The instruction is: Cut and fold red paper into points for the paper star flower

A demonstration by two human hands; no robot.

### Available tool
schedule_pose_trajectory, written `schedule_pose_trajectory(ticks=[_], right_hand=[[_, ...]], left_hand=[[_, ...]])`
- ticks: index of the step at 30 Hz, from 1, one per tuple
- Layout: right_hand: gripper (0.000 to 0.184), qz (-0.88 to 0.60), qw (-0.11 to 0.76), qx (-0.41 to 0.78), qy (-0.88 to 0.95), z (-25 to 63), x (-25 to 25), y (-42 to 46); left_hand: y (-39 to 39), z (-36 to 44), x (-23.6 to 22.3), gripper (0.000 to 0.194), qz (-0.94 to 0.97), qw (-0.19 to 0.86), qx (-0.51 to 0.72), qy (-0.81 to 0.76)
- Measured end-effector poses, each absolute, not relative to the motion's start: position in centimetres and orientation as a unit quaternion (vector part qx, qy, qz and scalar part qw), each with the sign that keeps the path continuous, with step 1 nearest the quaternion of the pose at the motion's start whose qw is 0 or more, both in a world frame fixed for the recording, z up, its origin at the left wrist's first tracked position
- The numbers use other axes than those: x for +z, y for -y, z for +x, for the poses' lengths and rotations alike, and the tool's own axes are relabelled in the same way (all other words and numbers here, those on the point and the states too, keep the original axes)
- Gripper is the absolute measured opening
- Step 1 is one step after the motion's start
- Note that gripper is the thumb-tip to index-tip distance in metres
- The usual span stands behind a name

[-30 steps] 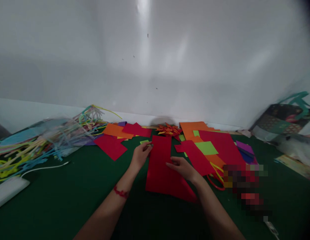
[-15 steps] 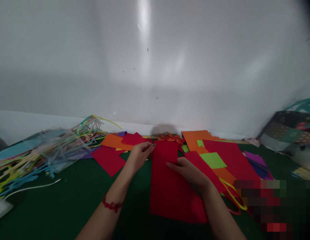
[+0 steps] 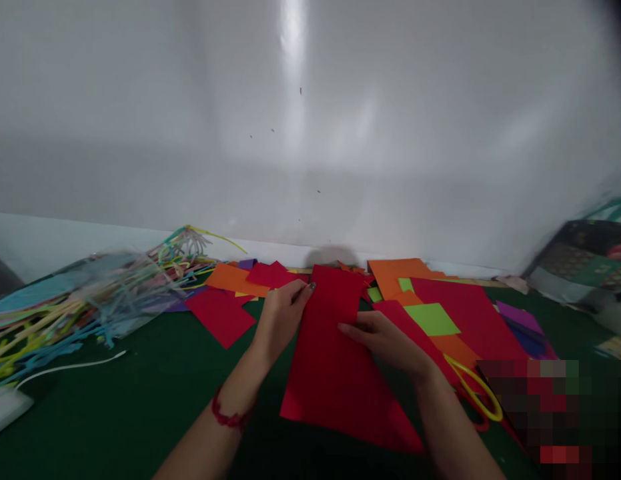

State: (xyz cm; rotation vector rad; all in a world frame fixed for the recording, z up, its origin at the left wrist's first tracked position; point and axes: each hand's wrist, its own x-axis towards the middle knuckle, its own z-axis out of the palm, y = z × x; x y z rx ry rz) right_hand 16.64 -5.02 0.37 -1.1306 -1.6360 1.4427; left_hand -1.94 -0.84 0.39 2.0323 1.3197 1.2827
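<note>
A large sheet of red paper (image 3: 335, 373) is raised in front of me, its lower edge toward me. My left hand (image 3: 285, 310), with a red bracelet at the wrist, pinches the sheet's upper left edge between thumb and fingertips. My right hand (image 3: 383, 333) grips its right edge, the thumb lying on the near face and the other fingers mostly behind the paper. Beyond the sheet's top, part of an orange-red pile of cut paper pieces (image 3: 351, 268) shows; the rest is hidden.
Red, orange and green paper sheets (image 3: 433, 319) overlap at right, with yellow-handled scissors (image 3: 483, 393) in front. More red paper (image 3: 223, 317) lies left of centre. Pipe cleaners (image 3: 90, 320) and a white device with a cord (image 3: 10, 407) are far left. A white wall stands behind the green table (image 3: 140, 413).
The red sheet's top has risen over the cut pieces and its lower edge has spread wider to the left. My left fingertips have come onto the sheet's edge.
</note>
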Motion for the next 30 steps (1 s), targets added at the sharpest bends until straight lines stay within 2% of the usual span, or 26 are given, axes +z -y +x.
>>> schedule_pose_trajectory(ticks=[7, 13, 16, 19, 22, 23, 27, 30], right_hand=[[0.027, -0.432, 0.351, 0.497, 0.666, 17.2, -0.1, 4.6], [0.031, -0.459, 0.346, 0.476, 0.666, 17.3, 0.2, 4.6], [0.033, -0.521, 0.425, 0.423, 0.607, 17.4, 0.0, 4.2], [0.034, -0.573, 0.499, 0.368, 0.536, 17.4, -0.3, 3.8], [0.033, -0.555, 0.536, 0.381, 0.509, 16.8, -0.2, 4.0], [0.033, -0.542, 0.548, 0.387, 0.506, 16.5, 0.0, 4.2], [0.031, -0.488, 0.556, 0.426, 0.521, 15.1, 0.7, 5.1], [0.038, -0.43, 0.524, 0.478, 0.558, 14.7, 1.1, 5.5]], left_hand=[[0.9, -2.4, 0.0, 0.031, 0.736, 0.246, 0.453, -0.439], [0.7, -2.2, -0.4, 0.03, 0.728, 0.226, 0.445, -0.47], [1.3, -2.0, -0.1, 0.035, 0.733, 0.188, 0.454, -0.471], [2.7, -1.5, 0.5, 0.051, 0.786, 0.125, 0.404, -0.452], [4.4, -0.5, 0.8, 0.061, 0.843, 0.098, 0.318, -0.423], [4.8, -0.1, 0.7, 0.059, 0.849, 0.092, 0.306, -0.42], [5.2, 0.9, 0.3, 0.054, 0.844, 0.073, 0.328, -0.418], [4.9, 0.7, 0.3, 0.052, 0.834, 0.107, 0.363, -0.402]])
